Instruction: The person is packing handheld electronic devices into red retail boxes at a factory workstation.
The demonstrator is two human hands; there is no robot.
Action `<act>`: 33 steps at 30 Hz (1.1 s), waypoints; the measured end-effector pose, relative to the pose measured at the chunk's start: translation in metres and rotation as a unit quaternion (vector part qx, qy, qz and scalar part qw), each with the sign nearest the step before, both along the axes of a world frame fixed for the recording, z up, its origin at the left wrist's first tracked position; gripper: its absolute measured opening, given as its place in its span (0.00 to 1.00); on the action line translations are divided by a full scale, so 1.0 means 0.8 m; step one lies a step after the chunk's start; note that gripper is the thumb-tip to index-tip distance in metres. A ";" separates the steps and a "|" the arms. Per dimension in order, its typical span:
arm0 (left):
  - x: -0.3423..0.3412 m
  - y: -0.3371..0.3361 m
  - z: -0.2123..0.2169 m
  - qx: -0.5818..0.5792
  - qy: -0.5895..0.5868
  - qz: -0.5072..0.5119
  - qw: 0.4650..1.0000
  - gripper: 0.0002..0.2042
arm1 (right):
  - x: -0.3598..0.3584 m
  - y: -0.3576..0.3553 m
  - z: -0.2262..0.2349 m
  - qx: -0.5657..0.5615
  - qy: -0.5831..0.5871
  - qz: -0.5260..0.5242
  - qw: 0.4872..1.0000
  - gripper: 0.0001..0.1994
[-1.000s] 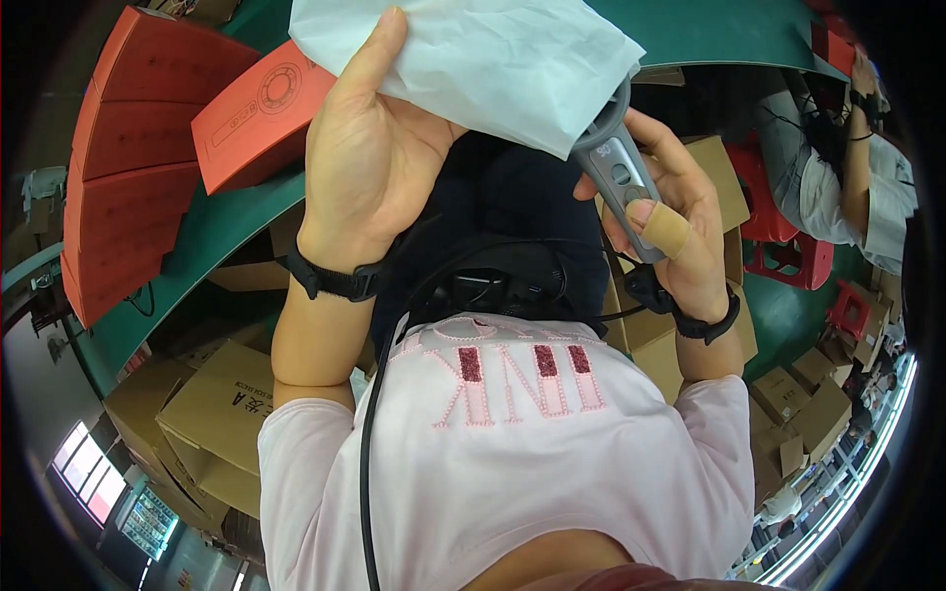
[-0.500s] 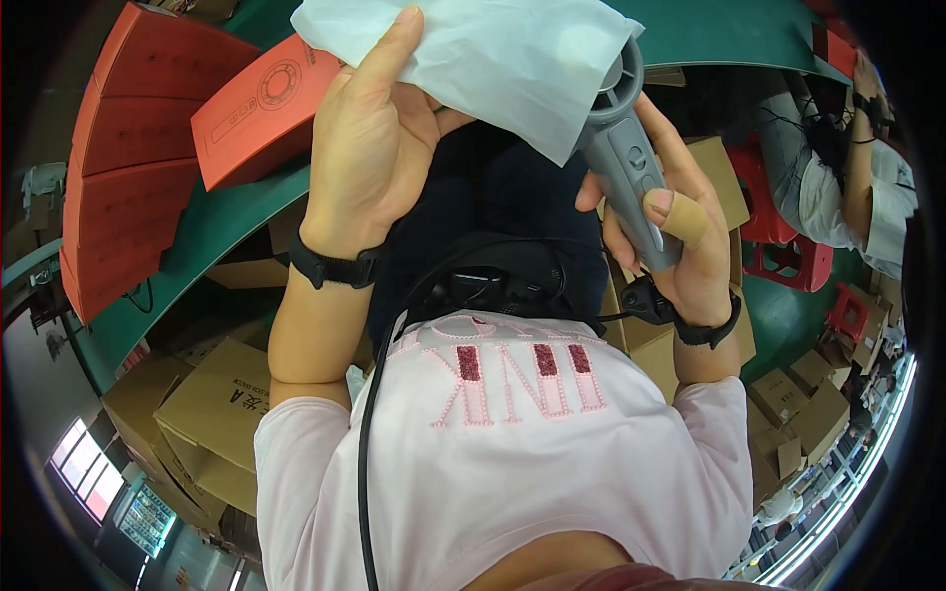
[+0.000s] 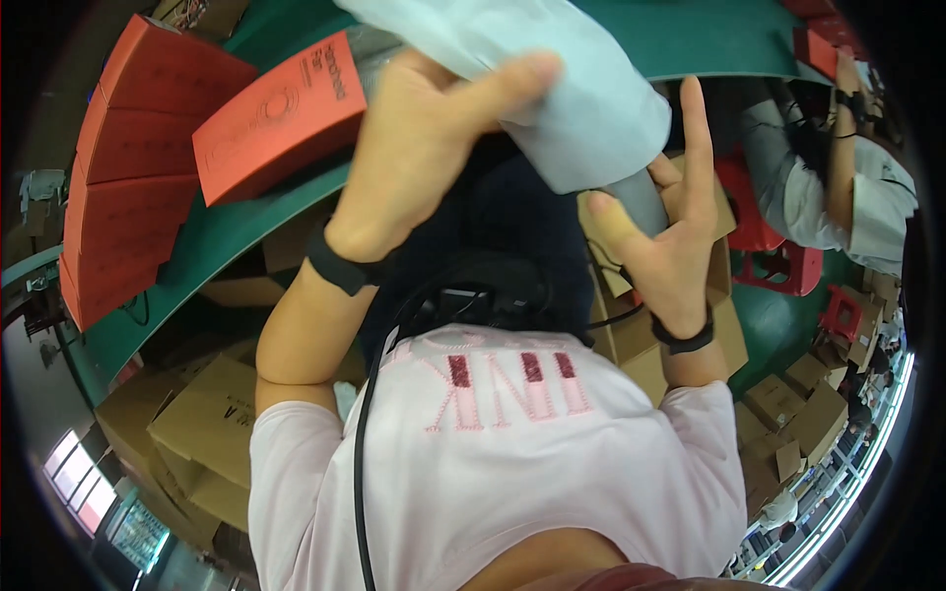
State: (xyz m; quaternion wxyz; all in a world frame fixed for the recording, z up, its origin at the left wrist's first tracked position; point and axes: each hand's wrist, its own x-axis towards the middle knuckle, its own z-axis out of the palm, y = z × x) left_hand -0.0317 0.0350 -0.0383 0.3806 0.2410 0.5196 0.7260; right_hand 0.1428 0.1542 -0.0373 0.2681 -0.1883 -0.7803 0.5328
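Got left hand clamped over the near side of a white bag, with thumb laid flat across the top and aimed right. Can't make out the fingers underneath, hidden by bag and a bit of motion blur. With right hand, pinching a grey handle between thumb and the lower fingers, but with index stretched straight up just beside the bag. Only a short stub of handle to see, poking out at the bag's lower right end; covered by the bag above that. Holding both things up in the air, over dark trousers and right by the near edge of a green table.

Wearing black wristbands on both arms, plus a pale pink shirt with a black cable hanging down along it.

Over on the left, on the table: one orange-red box just beyond the left hand, then a row of more orange-red boxes near the rim of the view. Below those, brown cardboard boxes. Under the right wrist, more cardboard. Further right, red stools on a green floor, and another person with one arm up at the table.
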 end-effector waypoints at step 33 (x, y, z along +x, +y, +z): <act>0.125 0.243 -0.035 0.067 -0.335 -0.131 0.931 0.14 | 0.071 0.098 0.036 0.095 -0.101 -0.217 0.966 0.36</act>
